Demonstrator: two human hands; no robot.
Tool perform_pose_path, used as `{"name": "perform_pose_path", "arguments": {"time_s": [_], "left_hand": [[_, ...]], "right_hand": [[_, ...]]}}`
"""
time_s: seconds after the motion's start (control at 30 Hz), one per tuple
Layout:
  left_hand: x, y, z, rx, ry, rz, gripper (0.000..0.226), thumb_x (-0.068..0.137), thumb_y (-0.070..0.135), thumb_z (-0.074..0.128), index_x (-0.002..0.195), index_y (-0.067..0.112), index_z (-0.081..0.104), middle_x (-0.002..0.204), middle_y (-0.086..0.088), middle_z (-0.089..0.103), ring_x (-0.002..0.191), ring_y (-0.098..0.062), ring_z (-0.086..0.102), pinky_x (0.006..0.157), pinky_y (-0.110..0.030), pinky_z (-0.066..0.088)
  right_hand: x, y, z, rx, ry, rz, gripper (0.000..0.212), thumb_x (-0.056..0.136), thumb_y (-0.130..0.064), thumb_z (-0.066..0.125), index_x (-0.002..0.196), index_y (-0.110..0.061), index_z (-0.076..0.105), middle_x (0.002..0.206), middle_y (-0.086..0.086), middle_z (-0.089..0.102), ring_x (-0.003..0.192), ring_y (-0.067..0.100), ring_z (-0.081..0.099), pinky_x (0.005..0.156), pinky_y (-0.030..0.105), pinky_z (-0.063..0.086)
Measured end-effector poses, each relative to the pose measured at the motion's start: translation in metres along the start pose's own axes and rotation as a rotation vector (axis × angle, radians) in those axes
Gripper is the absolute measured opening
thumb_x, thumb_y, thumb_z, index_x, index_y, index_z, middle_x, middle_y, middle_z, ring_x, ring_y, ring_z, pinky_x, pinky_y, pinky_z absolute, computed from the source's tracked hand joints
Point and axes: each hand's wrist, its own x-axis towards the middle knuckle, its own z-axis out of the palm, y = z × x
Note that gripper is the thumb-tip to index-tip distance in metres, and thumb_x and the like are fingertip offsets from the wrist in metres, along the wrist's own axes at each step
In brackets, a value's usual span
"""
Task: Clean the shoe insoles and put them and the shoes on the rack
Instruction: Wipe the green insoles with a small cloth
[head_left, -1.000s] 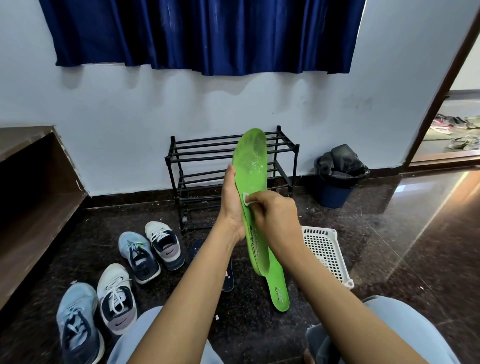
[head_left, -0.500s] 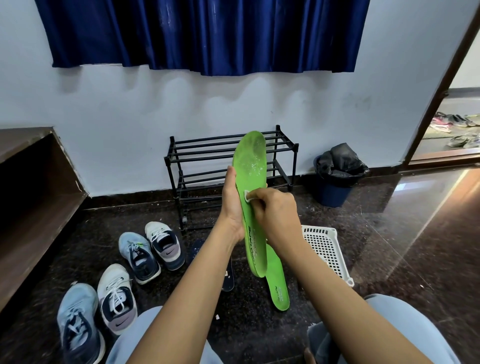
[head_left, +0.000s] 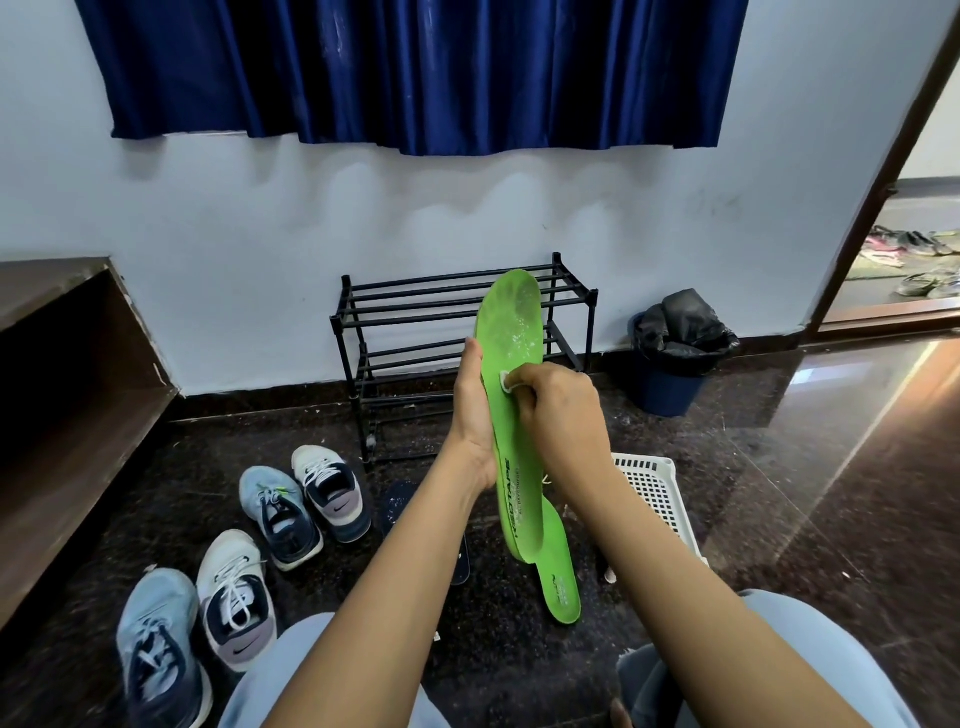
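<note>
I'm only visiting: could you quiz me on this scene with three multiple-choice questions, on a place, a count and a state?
1. Where is the blue bin from the black shoe rack?
A. on top B. to its right C. to its left
2. How many sneakers lie on the floor?
A. two B. four C. six
3. What is the right hand doing?
A. hanging idle B. lifting a sneaker C. pinching a white wipe against the green insole

1 B: it stands right of the rack. 2 B: two pairs lie at the left. 3 C: the wipe is pinched against the insole that the left hand holds.
</note>
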Motion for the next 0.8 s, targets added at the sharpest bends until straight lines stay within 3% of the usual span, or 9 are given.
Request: {"name": "perform_pose_path", "arguments": {"time_s": [0.3,0.5,0.6,0.8], "left_hand": [[0.003,0.003,0.0,-0.016,0.016,0.038,0.072,0.093,0.067,0.024,0.106,0.007,0.063,0.085,-0.011,0.061,0.072,-0.021,0.057,0.065,-0.031,0.045],[0.0,-0.001,0.007,-0.008,-0.022,0.009,0.07,0.095,0.065,0.023,0.096,0.012,0.068,0.081,-0.008,0.067,0.07,-0.02,0.063,0.063,-0.027,0.049],[0.001,-0.001,0.005,0.004,-0.018,0.002,0.069,0.095,0.066,0.023,0.089,0.012,0.067,0.072,-0.006,0.065,0.061,-0.018,0.062,0.059,-0.025,0.047],[0.002,0.002,0.001,0.003,0.007,0.006,0.07,0.093,0.068,0.025,0.088,0.01,0.064,0.075,-0.008,0.059,0.064,-0.019,0.056,0.061,-0.028,0.043]], "right_hand": [[-0.013,-0.007,-0.005,-0.027,-0.077,0.047,0.019,0.086,-0.008,0.057,0.092,-0.016,0.074,0.088,0.011,0.071,0.078,0.031,0.064,0.07,0.036,0.051],[0.001,-0.001,-0.007,-0.114,0.005,0.1,0.022,0.083,-0.004,0.056,0.095,-0.013,0.073,0.091,0.012,0.069,0.08,0.033,0.063,0.067,0.036,0.047],[-0.005,-0.003,-0.008,-0.138,-0.032,0.083,0.023,0.086,-0.005,0.053,0.098,-0.012,0.072,0.094,0.012,0.067,0.083,0.033,0.062,0.069,0.036,0.048],[-0.012,-0.006,-0.007,-0.161,-0.106,0.074,0.023,0.088,-0.007,0.052,0.1,-0.012,0.071,0.097,0.011,0.066,0.087,0.031,0.061,0.07,0.034,0.045]]}}
